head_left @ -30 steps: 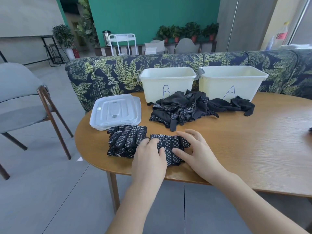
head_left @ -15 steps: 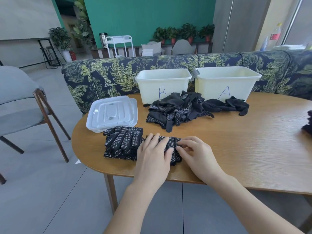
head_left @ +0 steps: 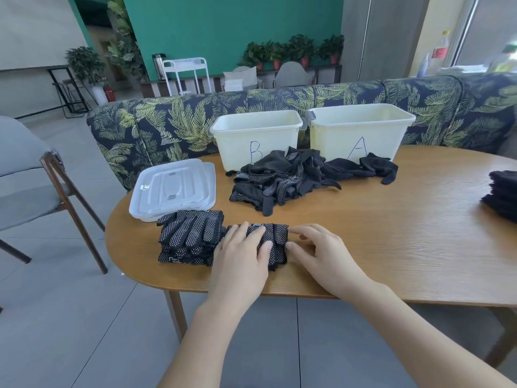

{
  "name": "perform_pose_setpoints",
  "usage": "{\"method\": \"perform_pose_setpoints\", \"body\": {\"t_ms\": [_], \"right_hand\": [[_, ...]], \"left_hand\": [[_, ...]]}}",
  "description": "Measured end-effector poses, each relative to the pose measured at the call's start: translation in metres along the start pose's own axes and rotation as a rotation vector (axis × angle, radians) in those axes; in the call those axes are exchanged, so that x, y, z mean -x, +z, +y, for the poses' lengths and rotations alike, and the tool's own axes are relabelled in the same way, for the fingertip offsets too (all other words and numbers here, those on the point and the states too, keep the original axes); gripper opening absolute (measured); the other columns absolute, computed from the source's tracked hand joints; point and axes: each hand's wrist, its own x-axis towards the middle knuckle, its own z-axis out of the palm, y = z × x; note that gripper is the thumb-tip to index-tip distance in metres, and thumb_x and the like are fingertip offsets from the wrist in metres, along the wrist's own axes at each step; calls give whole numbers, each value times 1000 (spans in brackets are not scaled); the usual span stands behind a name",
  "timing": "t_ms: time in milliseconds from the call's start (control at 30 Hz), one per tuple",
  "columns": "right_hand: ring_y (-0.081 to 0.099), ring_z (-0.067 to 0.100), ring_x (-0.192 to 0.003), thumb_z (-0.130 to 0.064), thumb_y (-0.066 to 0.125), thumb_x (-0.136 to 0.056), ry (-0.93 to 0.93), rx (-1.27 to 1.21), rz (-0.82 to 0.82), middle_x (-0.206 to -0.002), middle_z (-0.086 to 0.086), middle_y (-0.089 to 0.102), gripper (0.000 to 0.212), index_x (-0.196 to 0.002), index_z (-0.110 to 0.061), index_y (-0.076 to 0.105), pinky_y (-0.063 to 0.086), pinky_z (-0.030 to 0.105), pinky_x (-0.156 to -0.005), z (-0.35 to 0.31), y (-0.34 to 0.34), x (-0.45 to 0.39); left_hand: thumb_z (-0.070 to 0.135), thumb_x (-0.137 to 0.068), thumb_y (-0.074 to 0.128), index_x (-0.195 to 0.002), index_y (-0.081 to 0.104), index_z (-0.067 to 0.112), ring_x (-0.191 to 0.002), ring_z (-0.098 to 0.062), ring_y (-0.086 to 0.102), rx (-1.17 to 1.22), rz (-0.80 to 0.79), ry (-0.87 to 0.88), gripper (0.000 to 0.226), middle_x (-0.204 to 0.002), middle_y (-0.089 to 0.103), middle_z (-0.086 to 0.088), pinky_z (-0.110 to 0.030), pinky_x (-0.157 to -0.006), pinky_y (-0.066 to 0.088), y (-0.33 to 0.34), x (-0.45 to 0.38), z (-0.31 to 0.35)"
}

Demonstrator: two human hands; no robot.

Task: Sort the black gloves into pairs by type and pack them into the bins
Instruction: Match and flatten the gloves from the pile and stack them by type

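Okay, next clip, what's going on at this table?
A person is sorting black gloves. The left hand presses flat on a folded dotted pair at the table's near edge, and the right hand's fingers touch its right end. A stack of dotted gloves lies just left of it. An unsorted pile sits in front of bins B and A; no gloves show inside them.

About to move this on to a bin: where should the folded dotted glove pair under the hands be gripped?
Probably by its two short ends. The folded pair lies flat and wide; the left hand presses its top and the right hand touches its right edge. Coming in from left and right should keep the fold closed.
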Motion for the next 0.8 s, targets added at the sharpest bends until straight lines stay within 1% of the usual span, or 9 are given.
{"method": "perform_pose_setpoints", "body": {"t_ms": [100,167,233,300,367,500,633,700,800], "right_hand": [[54,7,-112,-42,62,-98,43,68,-14,-124,-12,59,40,-132,-22,63,40,19,-99,11,-13,0],[52,12,-120,-45,58,-99,57,141,-41,-129,-7,59,44,-136,-22,59,40,27,-105,20,-22,0],[50,16,-123,-47,56,-100,57,216,-56,-130,-5,59,46,-137,-20,58,39,33,-107,29,-32,-2],[50,18,-122,-48,54,-101,52,281,-63,-128,-3,60,46,-136,-19,59,40,35,-107,38,-42,-3],[52,19,-119,-49,52,-101,53,338,-63,-125,-3,61,46,-135,-19,60,42,36,-105,48,-53,-5],[53,20,-116,-48,52,-101,83,396,-23,-120,-2,64,43,-129,-18,64,45,37,-102,73,-74,-10],[55,22,-115,-46,52,-102,124,431,17,-117,0,65,40,-125,-17,65,47,39,-100,101,-95,-19],[55,23,-114,-45,51,-102,160,445,41,-116,0,64,39,-125,-16,65,47,39,-100,116,-107,-25],[54,27,-116,-44,52,-101,209,454,81,-119,3,63,40,-126,-15,63,44,40,-101,138,-121,-38]], "left_hand": [[42,-105,48,-140,61,24,-142,-20,40,74,169,2,41,-149,54,-2,-40,-116,29,-1,-6,11],[38,-103,53,-135,65,22,-137,-21,46,109,235,20,38,-142,59,-2,-41,-111,33,1,-12,21],[37,-102,56,-133,67,20,-134,-21,48,131,258,41,36,-140,61,-1,-41,-109,36,5,-16,32],[36,-102,57,-130,68,20,-132,-21,50,162,269,66,34,-138,63,-1,-41,-109,38,10,-20,42],[35,-101,58,-128,69,19,-130,-20,51,192,280,99,33,-135,64,0,-42,-109,42,17,-24,52],[33,-100,59,-125,71,18,-126,-18,54,247,299,169,31,-130,67,0,-40,-109,45,33,-34,77],[30,-100,60,-124,71,18,-123,-14,54,280,259,218,29,-127,68,3,-32,-108,44,54,-41,107],[30,-101,59,-127,69,19,-125,-13,52,293,171,218,30,-129,66,5,-28,-109,41,66,-46,121],[32,-103,56,-135,64,21,-129,-12,48,321,31,194,35,-136,61,7,-29,-110,39,82,-54,136]]}}
